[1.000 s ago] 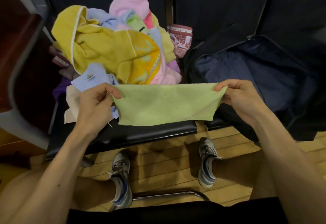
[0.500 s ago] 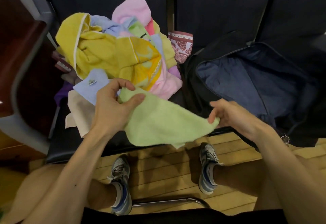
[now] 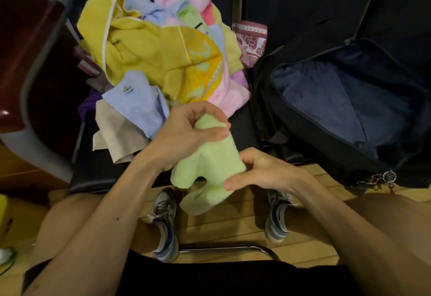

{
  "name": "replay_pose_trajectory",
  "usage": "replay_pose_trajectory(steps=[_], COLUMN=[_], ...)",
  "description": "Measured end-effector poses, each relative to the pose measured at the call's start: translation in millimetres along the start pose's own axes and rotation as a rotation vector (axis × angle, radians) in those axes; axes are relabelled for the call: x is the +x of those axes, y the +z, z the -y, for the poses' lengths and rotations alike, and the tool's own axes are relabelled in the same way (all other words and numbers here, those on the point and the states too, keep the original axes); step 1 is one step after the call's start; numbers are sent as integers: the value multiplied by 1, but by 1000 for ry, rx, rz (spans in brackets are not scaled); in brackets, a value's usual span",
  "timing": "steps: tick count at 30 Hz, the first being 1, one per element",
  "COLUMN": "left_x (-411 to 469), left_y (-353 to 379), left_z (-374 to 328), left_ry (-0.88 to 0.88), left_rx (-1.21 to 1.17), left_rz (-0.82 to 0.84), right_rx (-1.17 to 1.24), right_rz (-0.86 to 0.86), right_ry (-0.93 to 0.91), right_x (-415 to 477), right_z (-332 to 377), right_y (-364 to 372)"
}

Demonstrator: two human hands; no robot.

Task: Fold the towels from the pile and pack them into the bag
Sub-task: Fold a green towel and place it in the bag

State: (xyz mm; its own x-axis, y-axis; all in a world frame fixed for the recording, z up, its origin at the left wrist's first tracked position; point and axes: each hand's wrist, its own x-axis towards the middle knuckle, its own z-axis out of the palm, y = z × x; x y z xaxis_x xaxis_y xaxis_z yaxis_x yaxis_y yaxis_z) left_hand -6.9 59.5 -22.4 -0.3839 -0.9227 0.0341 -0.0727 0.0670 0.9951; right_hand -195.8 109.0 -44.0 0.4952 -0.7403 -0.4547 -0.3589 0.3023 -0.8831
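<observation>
- Drawn in since a second ago: green towel [image 3: 210, 167], then stretched wide between both hands, now bunched into a narrow, drooping half-fold.
- Pinched at the top by the left hand [image 3: 186, 137], thumb and fingers curled round the upper edge.
- Nipped at the side by the right hand [image 3: 263, 172], just below and right of the left.
- Probably light, soft and limp; nothing to break, but quick to sag and come unfolded.
- Best taken at the corners or along the fold, then pulled taut.
- Beyond the left hand: pile [image 3: 151, 58].
- Beyond and right of the right hand: bag [image 3: 338, 100], gaping open, apart from the towel.
</observation>
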Motion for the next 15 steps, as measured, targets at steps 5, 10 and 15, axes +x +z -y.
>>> replay_pose_trajectory(steps=[5, 10, 15], left_x=[5, 8, 2], left_y=[-7, -6, -9], left_z=[20, 28, 32], left_ry=[-5, -81, -218], left_rx=[174, 187, 177], left_rz=[-139, -390, -481], right_rx=[352, 709, 813], right_rz=[-33, -49, -119], right_ry=[97, -11, -122], right_x=[-5, 2, -1], right_z=[-5, 5, 16], right_y=[3, -5, -14])
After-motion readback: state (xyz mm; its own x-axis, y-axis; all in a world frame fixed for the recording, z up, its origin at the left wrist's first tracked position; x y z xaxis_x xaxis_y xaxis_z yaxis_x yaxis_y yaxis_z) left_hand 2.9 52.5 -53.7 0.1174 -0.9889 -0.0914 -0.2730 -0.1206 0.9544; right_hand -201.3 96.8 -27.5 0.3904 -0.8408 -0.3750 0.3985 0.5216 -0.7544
